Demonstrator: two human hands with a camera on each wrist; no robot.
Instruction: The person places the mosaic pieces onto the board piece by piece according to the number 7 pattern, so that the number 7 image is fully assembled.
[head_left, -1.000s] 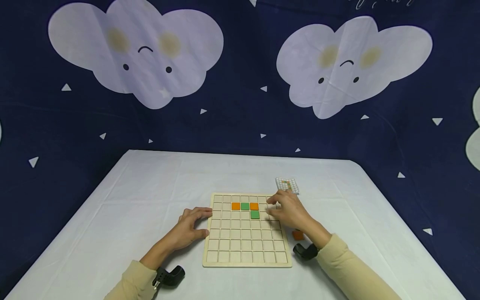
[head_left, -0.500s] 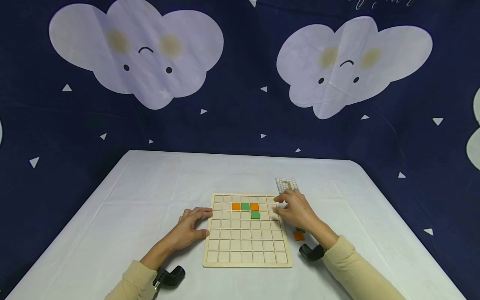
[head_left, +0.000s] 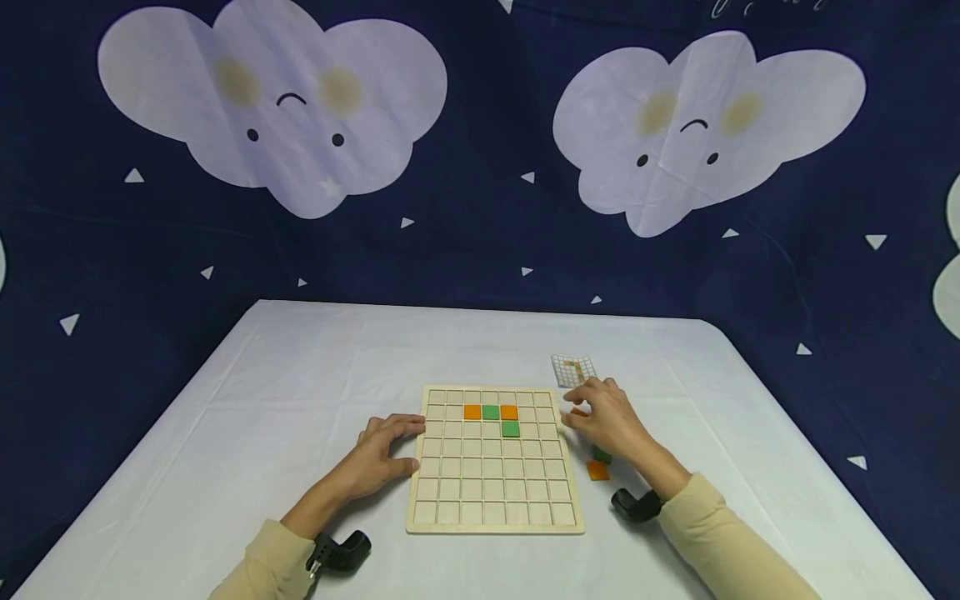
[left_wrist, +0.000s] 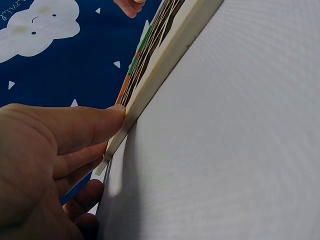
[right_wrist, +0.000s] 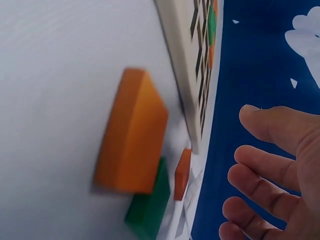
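A wooden grid board (head_left: pixel 495 528) lies flat on the table. Orange, green and orange tiles make a row near its far side, with a green tile (head_left: pixel 511 429) below the right one. My left hand (head_left: pixel 375 458) rests against the board's left edge, fingers and thumb extended. Just off the right edge hovers my right hand (head_left: pixel 611 423), fingers apart and slightly bent, holding nothing. Three loose tiles lie beneath and beside it in the right wrist view: a near orange tile (right_wrist: pixel 135 135), a green tile (right_wrist: pixel 150 205) and a farther orange tile (right_wrist: pixel 183 175).
A small card (head_left: pixel 573 369) printed with a coloured grid lies beyond the board's far right corner. White cloth covers the table (head_left: pixel 315 358). Behind it hangs a dark blue backdrop (head_left: pixel 480 250) with clouds. Each wrist wears a black camera mount (head_left: pixel 636 505).
My right hand has drawn back to the right from over the board, uncovering the loose green tile and more of the card. My left hand stays in place.
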